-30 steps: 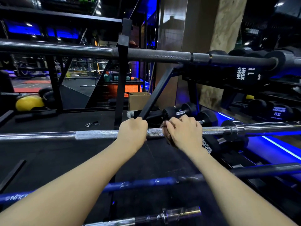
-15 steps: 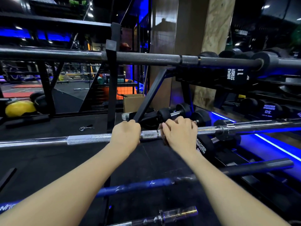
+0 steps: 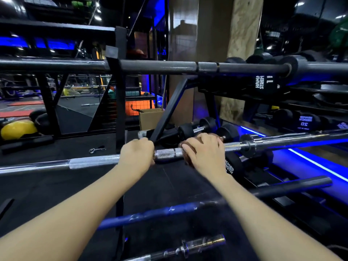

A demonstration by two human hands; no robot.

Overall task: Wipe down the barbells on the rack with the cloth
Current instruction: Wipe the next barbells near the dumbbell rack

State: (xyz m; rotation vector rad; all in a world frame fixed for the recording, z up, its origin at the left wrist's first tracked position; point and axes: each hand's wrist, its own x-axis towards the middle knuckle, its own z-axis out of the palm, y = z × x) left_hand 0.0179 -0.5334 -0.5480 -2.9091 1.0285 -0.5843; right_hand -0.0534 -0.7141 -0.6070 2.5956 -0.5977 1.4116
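Observation:
A chrome barbell [image 3: 94, 161] lies across the middle of the rack, running left to right. My left hand [image 3: 137, 154] grips its knurled shaft near the rack's black upright [image 3: 119, 102]. My right hand [image 3: 204, 153] holds a brown cloth [image 3: 185, 148] wrapped round the same bar, a short way to the right of my left hand. Only the cloth's edges show under my fingers. A thick black barbell [image 3: 160, 66] lies on the tier above. A blue and black barbell [image 3: 169, 210] lies on the tier below, and a short chrome bar [image 3: 188, 248] lower still.
Black dumbbells [image 3: 207, 125] lie on the floor behind the chrome bar, and more fill a rack [image 3: 305, 121] at the right. A cardboard box [image 3: 149, 117] stands behind the rack. A yellow ball [image 3: 17, 129] sits at the far left. A blue light strip [image 3: 310, 162] runs along the right floor.
My right hand with the cloth has slid to the right along the chrome bar, widening the gap to my left hand. The view has shifted slightly to the right.

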